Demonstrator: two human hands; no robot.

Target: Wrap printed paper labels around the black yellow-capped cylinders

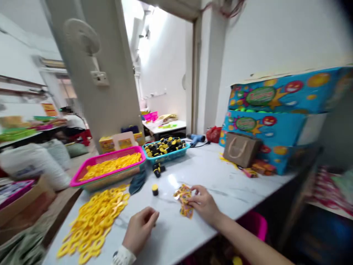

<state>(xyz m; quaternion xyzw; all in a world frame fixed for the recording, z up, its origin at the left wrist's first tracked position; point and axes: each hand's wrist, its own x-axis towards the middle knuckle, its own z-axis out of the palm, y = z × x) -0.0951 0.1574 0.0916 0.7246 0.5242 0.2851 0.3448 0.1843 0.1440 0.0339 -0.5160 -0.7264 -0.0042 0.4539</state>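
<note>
Small yellow and purple printed stickers (185, 200) lie in a loose heap on the table before me. My right hand (204, 204) is at their right side, its thumb and fingers closed on the edge of the heap. My left hand (141, 226), with a white band at the wrist, rests over the table with curled fingers; whatever may be inside them is hidden. Between the hands and the back stands one black cylinder with a yellow top (154, 190). To the left of my left hand spreads a pile of yellow plastic rings with stems (95, 221).
A pink basket (110, 151) of yellow pieces and a teal basket (168, 158) of black-and-yellow cylinders stand behind. A dark cloth (137, 182) lies near them. Blue printed boxes (264, 127) and a brown bag (239, 149) are at right. A person (72, 121) sits far left.
</note>
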